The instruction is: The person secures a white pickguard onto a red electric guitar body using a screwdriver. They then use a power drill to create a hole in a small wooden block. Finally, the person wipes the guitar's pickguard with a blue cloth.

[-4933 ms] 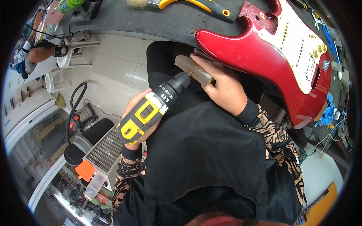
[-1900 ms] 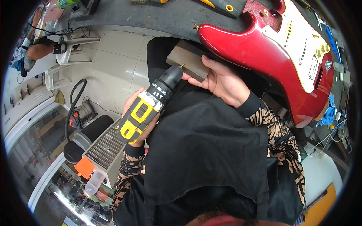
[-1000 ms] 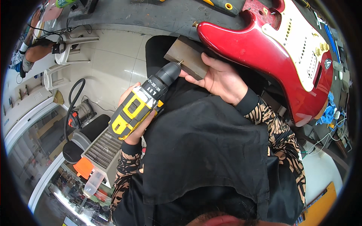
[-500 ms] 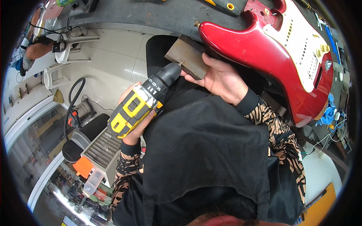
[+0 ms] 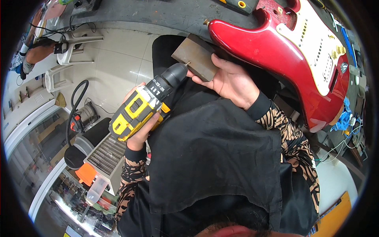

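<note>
My left hand (image 5: 143, 134) is wrapped round a yellow and black cordless drill (image 5: 136, 110), its chuck pointing up and to the right. A thin metal bit or pin (image 5: 188, 64) sticks out of the chuck, its tip at the broad face of a brownish-grey rectangular block, which looks like a sharpening stone (image 5: 196, 56). My right hand (image 5: 237, 86) grips that block from the right, thumb on its near edge and fingers beneath, partly hidden. Beyond it, a glossy red electric guitar body (image 5: 256, 47) with a cream pickguard lies on the grey bench (image 5: 158, 15).
White plastic chairs (image 5: 71, 51) and a person's arm (image 5: 37, 57) are at the far left. A black hose (image 5: 75, 106) stands beside a metal slatted box (image 5: 107, 156) with an orange cup (image 5: 86, 173). Blue cloth and cables (image 5: 343, 122) lie at the right.
The drill in my left hand has shifted slightly left and away from me, its tip moving a little along the stone's face. My right hand has hardly moved.
</note>
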{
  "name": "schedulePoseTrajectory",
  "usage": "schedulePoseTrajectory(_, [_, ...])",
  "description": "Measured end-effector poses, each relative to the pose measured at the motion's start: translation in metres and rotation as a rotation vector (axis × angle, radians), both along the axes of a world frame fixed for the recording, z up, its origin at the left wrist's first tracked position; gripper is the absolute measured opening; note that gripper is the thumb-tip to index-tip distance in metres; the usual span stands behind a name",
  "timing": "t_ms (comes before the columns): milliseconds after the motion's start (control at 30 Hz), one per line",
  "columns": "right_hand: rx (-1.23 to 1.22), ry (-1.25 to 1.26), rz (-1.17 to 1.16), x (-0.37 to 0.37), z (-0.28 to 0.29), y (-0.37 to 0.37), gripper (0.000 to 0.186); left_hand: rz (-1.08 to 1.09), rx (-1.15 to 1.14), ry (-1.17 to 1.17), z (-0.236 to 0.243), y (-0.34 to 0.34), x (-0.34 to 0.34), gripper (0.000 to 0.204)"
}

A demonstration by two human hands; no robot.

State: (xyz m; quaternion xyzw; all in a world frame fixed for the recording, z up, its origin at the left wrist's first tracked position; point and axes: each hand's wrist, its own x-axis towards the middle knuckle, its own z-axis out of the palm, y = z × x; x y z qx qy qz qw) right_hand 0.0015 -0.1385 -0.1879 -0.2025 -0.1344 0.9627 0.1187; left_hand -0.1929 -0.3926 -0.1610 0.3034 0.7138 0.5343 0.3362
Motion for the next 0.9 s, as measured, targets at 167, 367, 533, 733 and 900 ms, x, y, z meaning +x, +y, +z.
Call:
schedulePoseTrajectory(167, [0.028, 0.008, 0.012, 0.001, -0.003, 0.000, 0.056, -0.025, 0.021, -0.025, 0.001, 0.002, -0.004, 0.076])
schedulePoseTrajectory(367, [0.043, 0.023, 0.023, 0.000, -0.003, 0.000, 0.056, -0.015, 0.004, -0.074, 0.000, -0.002, -0.001, 0.078])
schedulePoseTrajectory(533, [0.061, 0.001, 0.012, 0.000, 0.002, 0.000, 0.056, 0.016, -0.011, -0.172, 0.002, -0.001, -0.001, 0.077])
schedulePoseTrajectory(733, [0.106, 0.019, 0.030, 0.001, -0.002, 0.000, 0.056, -0.024, -0.012, -0.134, 0.002, 0.000, 0.000, 0.080])
schedulePoseTrajectory(900, [0.135, 0.007, 0.025, 0.001, 0.001, 0.001, 0.055, 0.023, -0.059, -0.210, 0.013, 0.008, 0.007, 0.079])
